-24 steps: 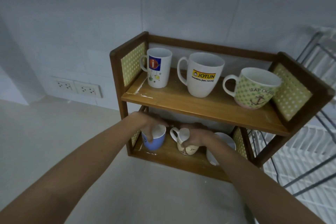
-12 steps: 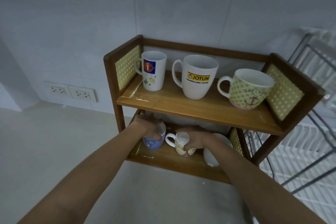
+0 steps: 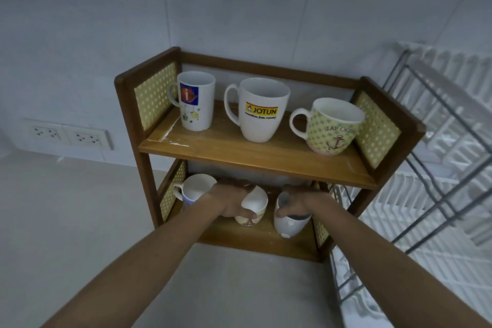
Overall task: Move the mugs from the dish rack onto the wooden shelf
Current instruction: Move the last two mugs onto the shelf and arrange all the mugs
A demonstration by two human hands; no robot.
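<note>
Head view: a two-tier wooden shelf (image 3: 255, 153) stands on a pale counter (image 3: 66, 221) against the wall, with the wire dish rack (image 3: 439, 168) just beside it on the right. The upper tier carries three upright mugs: a tall white mug (image 3: 197, 101) at left, a white JOTUN mug (image 3: 262, 110) in the middle, and a green dotted anchor mug (image 3: 334, 126) at right, touching the side panel. On the lower tier a blue-bottomed mug (image 3: 195, 189) stands at left, untouched. The left hand (image 3: 231, 201) is wrapped around a cream patterned mug (image 3: 253, 208) in the middle, fingers curled on its body. The right hand (image 3: 298, 202) grips the rim of a tilted white mug (image 3: 288, 224). Two wall sockets (image 3: 68, 134) sit left of the shelf.
</note>
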